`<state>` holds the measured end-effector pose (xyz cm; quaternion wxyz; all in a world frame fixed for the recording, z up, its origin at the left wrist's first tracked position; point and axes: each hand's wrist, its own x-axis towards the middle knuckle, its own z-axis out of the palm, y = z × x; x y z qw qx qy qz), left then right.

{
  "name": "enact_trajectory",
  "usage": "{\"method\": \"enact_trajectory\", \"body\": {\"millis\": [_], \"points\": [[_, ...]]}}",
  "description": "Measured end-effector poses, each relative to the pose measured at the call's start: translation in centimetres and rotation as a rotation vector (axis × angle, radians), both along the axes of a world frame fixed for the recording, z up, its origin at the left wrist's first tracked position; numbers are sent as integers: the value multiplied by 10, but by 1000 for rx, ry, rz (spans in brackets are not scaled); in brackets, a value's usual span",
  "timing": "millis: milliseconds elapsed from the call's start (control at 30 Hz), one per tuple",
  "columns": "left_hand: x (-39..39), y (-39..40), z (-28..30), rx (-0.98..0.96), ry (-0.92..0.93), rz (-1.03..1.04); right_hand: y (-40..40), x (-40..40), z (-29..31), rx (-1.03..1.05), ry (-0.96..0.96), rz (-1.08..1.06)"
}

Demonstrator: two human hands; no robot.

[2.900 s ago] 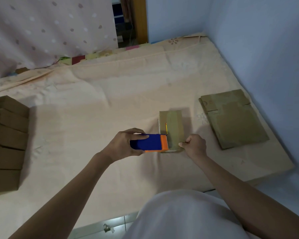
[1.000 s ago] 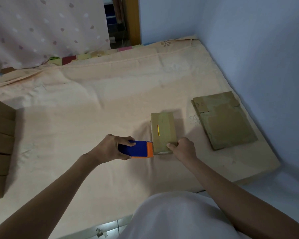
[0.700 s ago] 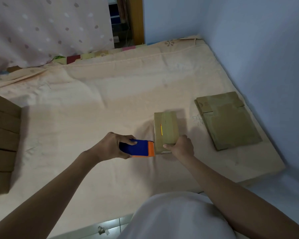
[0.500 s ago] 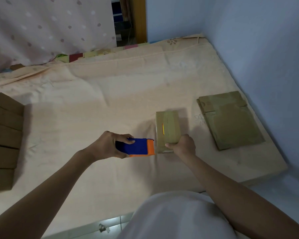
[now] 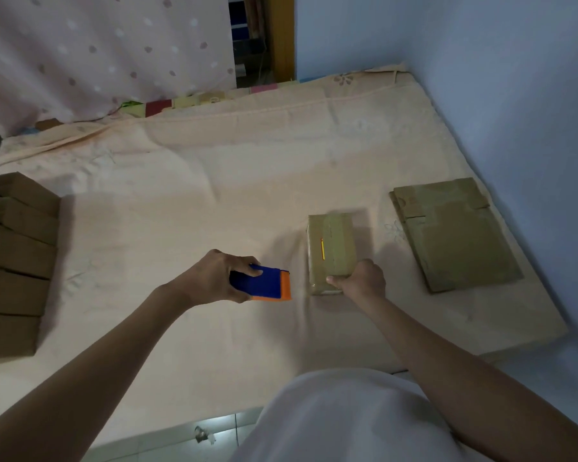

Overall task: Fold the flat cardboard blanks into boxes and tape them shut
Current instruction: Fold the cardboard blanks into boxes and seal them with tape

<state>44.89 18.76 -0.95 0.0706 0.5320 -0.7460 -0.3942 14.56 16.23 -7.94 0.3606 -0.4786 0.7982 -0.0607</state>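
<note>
Head view: L hand [image 5: 214, 278] grips the tape gun [image 5: 262, 283], blue body w/ orange end. Fingers curled over its far edge, thumb under the near edge, orange end pointing right toward the box [image 5: 331, 253]. Gun sits apart from the box; a strip of sheet [image 5: 181, 195] shows between them.

R hand [image 5: 364, 278] holds the box at its near end: thumb laid across the top near edge, other fingers curled round the right side and clamped on it. Box is folded up, closed, lying flat on the sheet, running away from the R fingertips. Glossy tape runs lengthwise along its top; a short orange-yellow mark sits on the top, just beyond the thumb.

Right of the R fingers, well apart: stack of blanks [image 5: 454, 231], flat on the sheet, close to the blue wall [image 5: 514, 111].

Far left of the L fingers, at frame edge: row of done boxes [image 5: 14, 261], brown, packed side by side, partly cut off by the frame.

Beyond both hands: dotted curtain [image 5: 97, 55] at the far end of the mattress.
</note>
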Motion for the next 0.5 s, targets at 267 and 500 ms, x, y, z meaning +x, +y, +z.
{"method": "enact_trajectory", "body": {"millis": [267,500], "points": [[-48,-30,4,-25,-309,-231,0,2,-3,8,-1,9],[-104,-48,10,-2,-532,-245,4,0,-6,-24,-1,35]]}}
